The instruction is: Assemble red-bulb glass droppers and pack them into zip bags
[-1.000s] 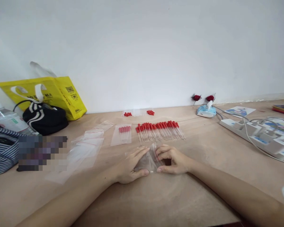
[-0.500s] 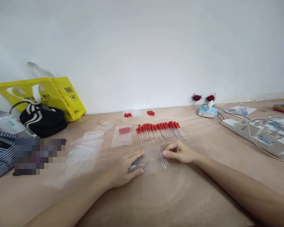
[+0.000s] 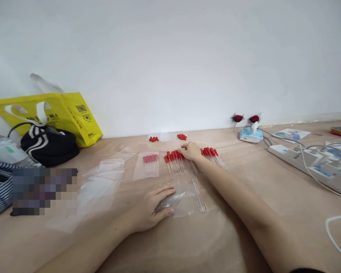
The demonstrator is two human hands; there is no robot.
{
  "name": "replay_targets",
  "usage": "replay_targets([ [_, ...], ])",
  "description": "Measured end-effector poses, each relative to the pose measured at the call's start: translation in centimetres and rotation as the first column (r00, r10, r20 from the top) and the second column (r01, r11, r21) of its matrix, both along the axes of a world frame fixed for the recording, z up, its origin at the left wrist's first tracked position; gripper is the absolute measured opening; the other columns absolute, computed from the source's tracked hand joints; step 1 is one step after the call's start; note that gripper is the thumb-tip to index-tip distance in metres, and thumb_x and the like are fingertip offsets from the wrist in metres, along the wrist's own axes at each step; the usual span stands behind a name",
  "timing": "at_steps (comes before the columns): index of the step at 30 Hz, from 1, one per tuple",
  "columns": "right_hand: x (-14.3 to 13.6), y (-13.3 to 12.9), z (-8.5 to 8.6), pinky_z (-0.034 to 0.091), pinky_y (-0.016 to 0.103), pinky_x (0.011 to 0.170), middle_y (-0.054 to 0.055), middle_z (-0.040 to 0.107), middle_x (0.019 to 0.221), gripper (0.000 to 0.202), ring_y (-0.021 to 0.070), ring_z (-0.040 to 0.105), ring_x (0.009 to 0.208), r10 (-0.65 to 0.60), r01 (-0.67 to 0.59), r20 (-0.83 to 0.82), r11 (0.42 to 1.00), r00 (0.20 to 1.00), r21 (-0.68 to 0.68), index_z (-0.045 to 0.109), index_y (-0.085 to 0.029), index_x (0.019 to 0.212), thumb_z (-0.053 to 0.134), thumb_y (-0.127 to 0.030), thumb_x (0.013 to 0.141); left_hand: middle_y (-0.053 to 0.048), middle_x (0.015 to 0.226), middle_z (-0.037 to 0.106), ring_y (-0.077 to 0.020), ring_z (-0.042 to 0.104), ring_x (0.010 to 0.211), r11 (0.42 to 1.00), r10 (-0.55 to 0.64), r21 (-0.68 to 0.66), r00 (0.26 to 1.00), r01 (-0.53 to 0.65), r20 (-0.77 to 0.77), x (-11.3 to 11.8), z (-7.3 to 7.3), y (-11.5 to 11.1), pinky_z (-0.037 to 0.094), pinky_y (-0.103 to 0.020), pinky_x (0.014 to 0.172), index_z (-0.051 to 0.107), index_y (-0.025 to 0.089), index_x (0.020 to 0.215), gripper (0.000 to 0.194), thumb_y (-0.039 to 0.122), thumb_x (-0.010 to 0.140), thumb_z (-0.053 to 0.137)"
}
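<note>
My left hand [image 3: 156,204] rests on the table with thumb and fingers around the left end of a clear zip-lock bag [image 3: 186,197]. The bag lies flat, its red-lined zip edge to the right; nothing shows inside it. Beyond it is a row of droppers [image 3: 213,152] with red bulbs and thin clear stems. My right hand [image 3: 190,151] reaches over the middle of this row, fingers bent closed at the red bulbs; how many it grips is hidden. Left of the row lies a filled bag [image 3: 150,165] holding several such droppers.
Empty zip-lock bags [image 3: 102,185] lie fanned out at left. More bagged droppers [image 3: 165,136] lie by the wall. A yellow bag [image 3: 82,121] and black pouch [image 3: 49,146] stand back left. Tissues [image 3: 250,134], a power strip [image 3: 309,163] and cables are at right.
My right hand has let go of the bag's zip edge and moved forward to the dropper row. My left hand stays at the bag's left end.
</note>
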State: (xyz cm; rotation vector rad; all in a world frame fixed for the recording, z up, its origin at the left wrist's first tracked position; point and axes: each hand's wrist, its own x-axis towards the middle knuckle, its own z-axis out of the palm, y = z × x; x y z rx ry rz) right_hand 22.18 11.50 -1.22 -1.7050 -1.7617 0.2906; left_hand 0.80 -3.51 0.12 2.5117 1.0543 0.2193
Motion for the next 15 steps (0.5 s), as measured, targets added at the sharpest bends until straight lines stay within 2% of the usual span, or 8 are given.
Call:
replay_targets([
  [6, -0.3, 1.3, -0.3, 0.04, 0.028, 0.075, 0.006, 0.066, 0.079, 0.013, 0.0189, 0.057, 0.081, 0.024, -0.026, -0.089, 0.999, 0.996, -0.021, 0.067, -0.019, 0.064, 0.061, -0.03, 0.066, -0.008, 0.133, 0.04, -0.0228, 0.035, 0.123, 1.0, -0.016, 0.014, 1.0, 0.016, 0.005, -0.1, -0.3, 0.1, 0.03, -0.043, 0.101, 0.04, 0.02, 0.126, 0.048, 0.041, 0.083, 0.046],
  [9, 0.3, 1.3, 0.4, 0.042, 0.026, 0.067, 0.004, 0.065, 0.069, 0.015, 0.0159, 0.058, 0.069, 0.048, -0.054, -0.198, 0.998, 0.979, -0.028, 0.062, -0.017, 0.06, 0.058, -0.028, 0.068, -0.008, 0.133, 0.04, -0.0229, 0.035, 0.123, 1.0, -0.009, 0.01, 1.0, 0.009, 0.003, -0.1, -0.3, 0.1, 0.03, -0.043, 0.101, 0.039, 0.02, 0.126, 0.048, 0.041, 0.083, 0.046],
  [13, 2.4, -0.2, 1.4, 0.042, 0.021, 0.053, 0.002, 0.063, 0.067, 0.028, 0.009, 0.054, 0.053, 0.102, -0.11, -0.374, 0.994, 0.922, 0.0, 0.054, -0.017, 0.066, 0.039, -0.034, 0.082, -0.007, 0.134, 0.04, -0.0234, 0.034, 0.123, 1.0, 0.005, 0.0, 1.0, -0.005, 0.024, -0.2, -0.4, 0.0, 0.03, -0.043, 0.101, 0.039, 0.021, 0.126, 0.049, 0.041, 0.082, 0.047],
  [15, 4.0, -1.9, 1.4, 0.041, 0.02, 0.049, 0.002, 0.063, 0.069, 0.031, 0.0073, 0.051, 0.048, 0.098, -0.089, -0.472, 0.995, 0.876, 0.041, 0.05, -0.017, 0.071, 0.031, -0.039, 0.085, -0.007, 0.133, 0.04, -0.0237, 0.035, 0.123, 1.0, 0.01, -0.002, 1.0, -0.01, 0.029, -0.2, -0.4, 0.0, 0.03, -0.043, 0.101, 0.039, 0.022, 0.126, 0.048, 0.039, 0.082, 0.047],
])
